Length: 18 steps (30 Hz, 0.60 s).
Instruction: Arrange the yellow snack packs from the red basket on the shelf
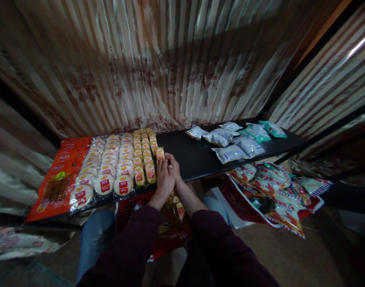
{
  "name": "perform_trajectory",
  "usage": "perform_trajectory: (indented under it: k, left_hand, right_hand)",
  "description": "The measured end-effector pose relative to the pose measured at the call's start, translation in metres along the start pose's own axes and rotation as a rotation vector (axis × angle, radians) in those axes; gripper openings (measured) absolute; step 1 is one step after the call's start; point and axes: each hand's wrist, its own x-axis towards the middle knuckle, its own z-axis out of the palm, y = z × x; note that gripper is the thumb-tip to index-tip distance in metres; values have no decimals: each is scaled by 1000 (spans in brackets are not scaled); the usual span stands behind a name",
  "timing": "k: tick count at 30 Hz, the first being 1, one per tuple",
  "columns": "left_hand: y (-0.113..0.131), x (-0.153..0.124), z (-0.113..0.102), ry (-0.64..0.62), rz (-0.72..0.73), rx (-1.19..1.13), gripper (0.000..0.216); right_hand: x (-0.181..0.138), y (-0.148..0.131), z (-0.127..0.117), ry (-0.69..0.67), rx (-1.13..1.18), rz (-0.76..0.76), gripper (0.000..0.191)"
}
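Note:
A small yellow wrapped snack cake (pixel 160 152) stands at the front of the black shelf, between my hands. My left hand (pixel 165 177) has its fingers closed on the near side of it. Close against the left, my right hand (pixel 174 167) curls its fingers around the cake's right side; its fingertips are partly hidden. Just left of my hands, rows of the same yellow cakes (pixel 150 172) line the shelf. Under my wrists, a red bag (pixel 170 240) holds more yellow packs.
Round clear-wrapped crackers (pixel 124 184) form rows beside orange packets (pixel 55 179) on the left. White and teal pouches (pixel 231 153) lie on the right of the black shelf (pixel 182 153). Below, an open red-and-white bag (pixel 272 225) holds snack packets. Striped fabric (pixel 170 67) hangs behind.

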Motion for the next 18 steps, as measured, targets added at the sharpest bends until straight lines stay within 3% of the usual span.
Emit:
perform_trajectory:
  k: [8, 13, 18]
  left_hand:
    - [-13, 19, 13, 55, 0, 7, 53]
    - [-10, 19, 3, 47, 11, -5, 51]
    - [-8, 18, -3, 13, -7, -14, 49]
  right_hand:
    - [18, -2, 15, -24, -19, 80, 27]
    - [11, -12, 14, -3, -112, 32, 18]
    - [8, -15, 11, -28, -175, -36, 21]
